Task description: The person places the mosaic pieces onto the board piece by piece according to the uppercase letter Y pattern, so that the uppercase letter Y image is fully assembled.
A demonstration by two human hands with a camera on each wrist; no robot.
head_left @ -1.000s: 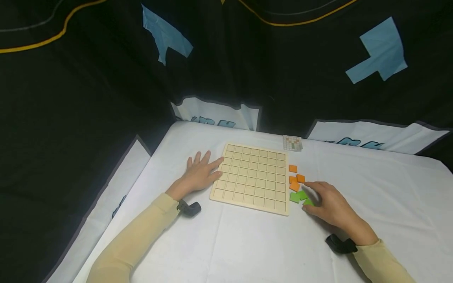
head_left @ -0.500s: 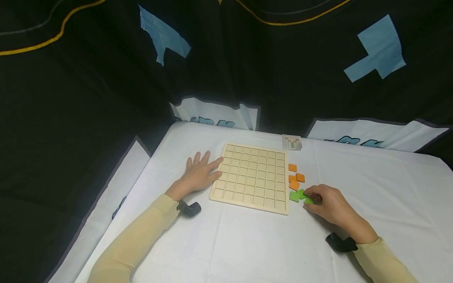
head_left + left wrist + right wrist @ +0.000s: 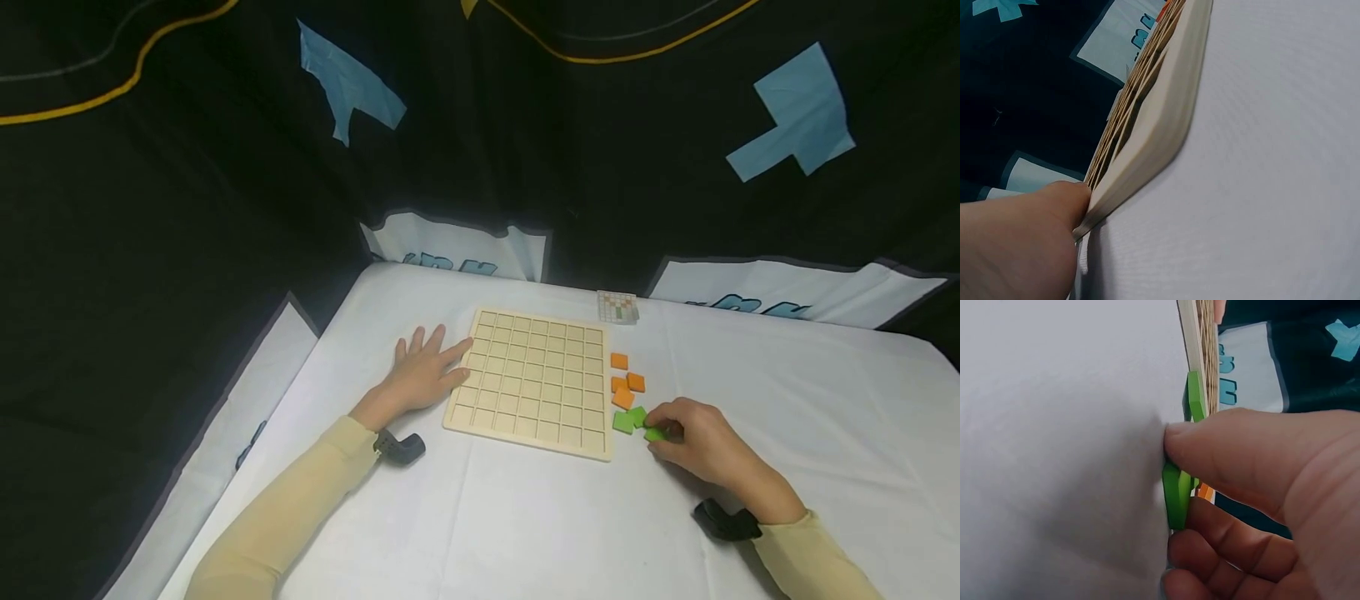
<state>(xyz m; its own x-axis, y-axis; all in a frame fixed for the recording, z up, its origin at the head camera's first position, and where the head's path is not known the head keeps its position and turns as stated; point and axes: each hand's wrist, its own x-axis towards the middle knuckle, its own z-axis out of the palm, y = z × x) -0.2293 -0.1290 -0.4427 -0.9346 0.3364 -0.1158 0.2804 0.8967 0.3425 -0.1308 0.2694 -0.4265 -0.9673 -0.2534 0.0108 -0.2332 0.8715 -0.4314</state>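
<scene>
A light wooden grid board (image 3: 531, 379) lies flat on the white table. At its left edge, my left hand (image 3: 422, 372) rests with fingers spread, the thumb (image 3: 1060, 200) and forefinger touching the rim. To the right of the board, my right hand (image 3: 701, 442) pinches a green square tile (image 3: 1177, 497) between thumb and fingers, low at the cloth. Two other green tiles (image 3: 623, 422) lie just left of it. Several orange tiles (image 3: 623, 398) are scattered along the board's right edge. In the right wrist view, the hand partly covers the tiles behind.
A small clear card (image 3: 617, 307) with a coloured grid pattern lies beyond the board's far right corner. Black curtain (image 3: 480, 167) with blue tape hangs behind the table. Both wrists wear black camera mounts (image 3: 726, 521).
My right forefinger has come down from near the orange tiles towards the thumb, and the fingers have closed about the nearest green tile. My left hand has stayed at the board's edge.
</scene>
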